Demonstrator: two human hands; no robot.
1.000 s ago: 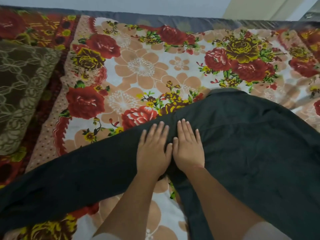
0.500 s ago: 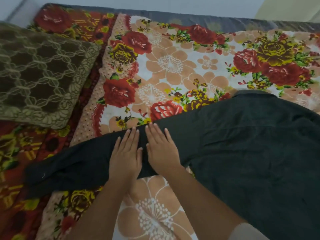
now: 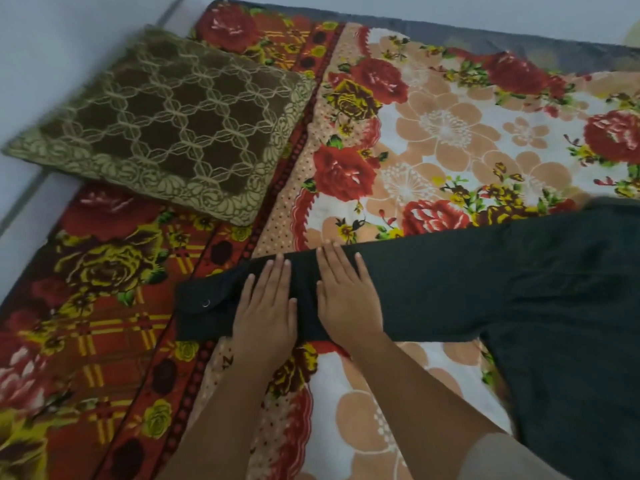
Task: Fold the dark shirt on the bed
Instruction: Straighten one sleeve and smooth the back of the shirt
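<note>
The dark shirt lies spread on the flowered bed cover, its body at the right and one long sleeve stretched out to the left. The sleeve ends in a cuff with a small metal snap. My left hand rests flat on the sleeve close to the cuff, fingers together and pointing away from me. My right hand lies flat on the same sleeve just to the right, palm down. Neither hand grips the cloth. The shirt's right part runs out of view.
A brown and gold patterned pillow lies at the upper left. The flowered blanket covers the bed, with a red and yellow bordered part at the left. The pale floor or wall shows past the left edge.
Both flat hands have slid leftward along the sleeve toward the cuff. The view has swung left, bringing the cuff end and the whole pillow into sight.
</note>
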